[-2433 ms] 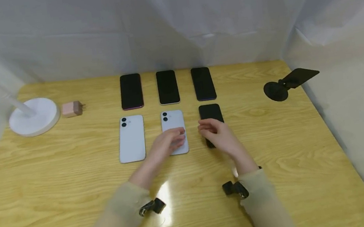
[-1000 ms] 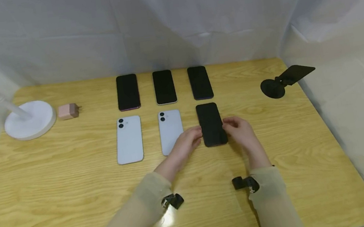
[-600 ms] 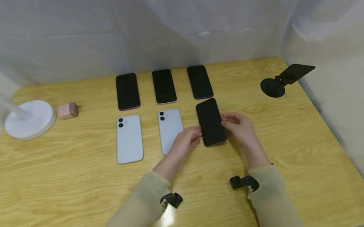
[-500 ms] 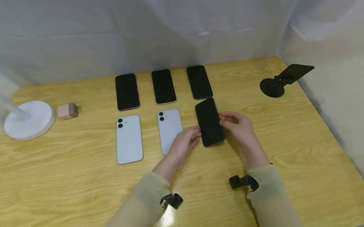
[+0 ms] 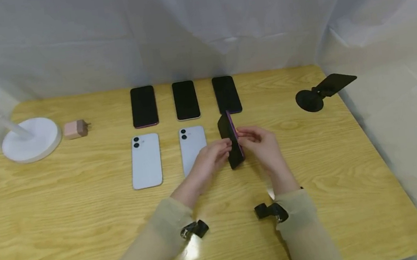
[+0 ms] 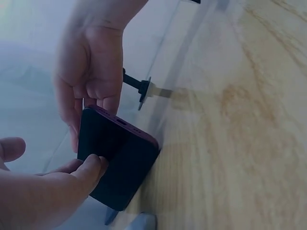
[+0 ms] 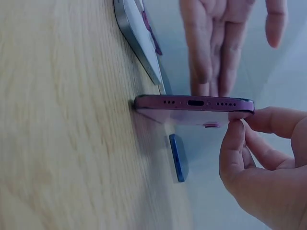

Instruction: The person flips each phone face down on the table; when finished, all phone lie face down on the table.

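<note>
A smartphone [image 5: 225,127] with a magenta frame stands on one long edge on the table, its black screen facing left. My right hand [image 5: 259,143] pinches its raised edge between thumb and fingers. On the other side, the nearly straight fingers of my left hand [image 5: 206,161] lie against the screen. In the right wrist view the phone's port end [image 7: 177,102] faces the camera, with part of its back visible underneath. A white phone [image 5: 191,150], camera side up, lies partly hidden under my left hand. Another white phone [image 5: 146,161] lies left of it.
Three phones lie screen up in a back row: left [image 5: 144,107], middle [image 5: 186,101] and right [image 5: 226,94]. A white lamp base [image 5: 32,140] and a pink charger plug [image 5: 75,129] sit at left. A black stand [image 5: 309,101] is at right. Curtains hang behind.
The black-screened phone lay flat between my hands; its right side has risen and it now stands on its left edge, showing the magenta frame. My right hand moved left and up with it.
</note>
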`<state>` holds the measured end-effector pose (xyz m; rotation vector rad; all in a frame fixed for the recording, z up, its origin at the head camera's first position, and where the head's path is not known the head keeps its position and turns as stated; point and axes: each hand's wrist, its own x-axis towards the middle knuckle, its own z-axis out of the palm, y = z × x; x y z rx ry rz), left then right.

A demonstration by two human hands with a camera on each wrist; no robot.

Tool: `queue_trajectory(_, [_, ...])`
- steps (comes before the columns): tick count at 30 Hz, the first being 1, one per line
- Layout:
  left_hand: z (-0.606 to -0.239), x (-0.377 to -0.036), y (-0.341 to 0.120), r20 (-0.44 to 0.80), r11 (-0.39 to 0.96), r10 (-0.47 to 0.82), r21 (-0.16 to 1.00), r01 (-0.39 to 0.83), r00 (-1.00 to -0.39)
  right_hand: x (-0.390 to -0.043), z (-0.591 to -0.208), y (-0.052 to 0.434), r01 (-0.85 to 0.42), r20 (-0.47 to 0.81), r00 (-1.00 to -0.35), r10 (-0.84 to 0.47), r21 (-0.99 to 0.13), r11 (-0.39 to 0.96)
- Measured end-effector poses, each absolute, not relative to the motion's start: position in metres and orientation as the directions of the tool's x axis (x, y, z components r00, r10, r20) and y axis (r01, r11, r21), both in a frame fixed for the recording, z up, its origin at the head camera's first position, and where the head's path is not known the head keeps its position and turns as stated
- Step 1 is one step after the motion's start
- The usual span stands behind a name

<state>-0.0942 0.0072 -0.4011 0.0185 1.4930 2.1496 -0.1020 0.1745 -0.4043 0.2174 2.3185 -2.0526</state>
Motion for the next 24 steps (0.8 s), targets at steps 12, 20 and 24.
queue_trajectory(12, [-0.389, -0.095, -0.010, -0.241, -0.260, 0.371, 0.900, -0.350, -0.897, -0.102, -0.406, 0.159, 0.127, -0.132, -0.991, -0.020, -0.975, 0.181])
queue_trajectory(20, [-0.390, -0.097, -0.019, -0.231, -0.261, 0.363, 0.905, -0.336, -0.903, -0.101, -0.409, 0.154, 0.137, -0.157, -0.984, -0.080, -0.967, 0.213])
queue_trajectory(24, [-0.391, -0.097, -0.023, -0.239, -0.266, 0.349, 0.902, -0.341, -0.906, -0.102, -0.411, 0.154, 0.148, -0.177, -0.978, -0.108, -0.961, 0.235])
